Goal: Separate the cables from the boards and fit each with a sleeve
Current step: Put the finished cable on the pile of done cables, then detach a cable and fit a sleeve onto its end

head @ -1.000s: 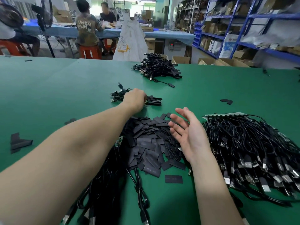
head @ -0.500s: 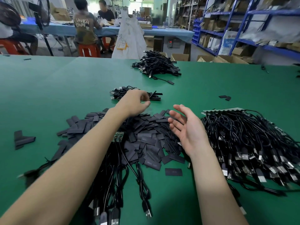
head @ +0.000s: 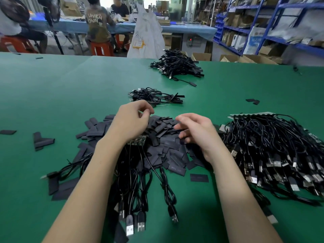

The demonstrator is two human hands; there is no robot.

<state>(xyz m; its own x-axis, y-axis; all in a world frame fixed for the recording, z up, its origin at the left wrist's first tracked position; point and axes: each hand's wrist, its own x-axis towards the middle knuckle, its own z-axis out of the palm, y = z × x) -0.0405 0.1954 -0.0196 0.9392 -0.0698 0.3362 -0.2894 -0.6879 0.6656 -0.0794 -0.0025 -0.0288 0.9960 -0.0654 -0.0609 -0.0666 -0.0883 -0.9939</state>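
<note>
Green tabletop [head: 52, 95], work in progress.

Sleeves: loose heap of flat black sleeves [head: 168, 151] at centre, between the two forearms; strays to the left [head: 42, 141] and far right [head: 252, 101]. Plenty left.

Cables still on a board: fan of black cables [head: 140, 181] running toward the near edge, plugs nearest the camera; small green board [head: 138, 141] glimpsed at their far end, half hidden under the left wrist. Apparently not yet separated.

Waiting stock: big tangle of cables [head: 273, 155] on the right, pale board strip [head: 252, 114] along its far edge. Largest lot on view, judged untouched.

Finished, by appearance: small bundle [head: 154, 97] just beyond the hands, black sleeve ends visible on its right side; larger pile [head: 177, 65] near the far edge, likewise sleeved as far as can be told.

Left hand [head: 131, 121]: over the far side of the sleeve heap, fingers curled, thumb and forefinger tips close together; anything pinched between them too small to tell.

Right hand [head: 196, 134]: over the right side of the heap, fingers loosely bent, tips down among the sleeves; no sleeve clearly gripped.

Estimate: well under half done; present step likely picking a sleeve.
</note>
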